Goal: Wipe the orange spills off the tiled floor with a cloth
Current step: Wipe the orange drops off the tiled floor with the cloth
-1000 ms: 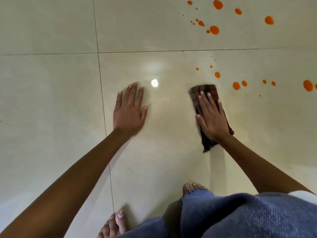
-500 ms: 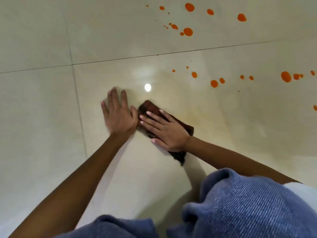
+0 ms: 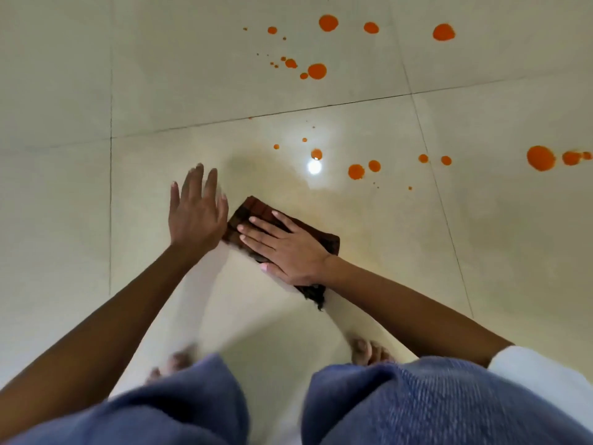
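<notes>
The cloth (image 3: pixel 253 216), dark brown and folded, lay flat on the tiled floor (image 3: pixel 64 220) just in front of my knees, under my right hand (image 3: pixel 285 248). I was not gripping it. My palm and straight fingers pressed it down, and only its left corner and a frayed end by my wrist showed. A second before, it had been out to the right, just short of the nearest orange spills (image 3: pixel 356 171). I had since swept it leftward until its edge met my left hand (image 3: pixel 197 216), and it had barely moved over the last half second.

My left hand was open with the fingers spread and held nothing. The fingertips were blurred, so I could not tell whether it was bearing on the tile or lifting off.

The stroke seemed to have covered floor that was already clear of drops, where only a faint yellowish film showed around the cloth. The spills were untouched: the near row beside the lamp glare (image 3: pixel 314 167), the big blot (image 3: pixel 541 158) well off to the right, and the far cluster (image 3: pixel 317 71) beyond the grout line. I judged the wiping was far from done and the next stroke had to go forward and to the right.
</notes>
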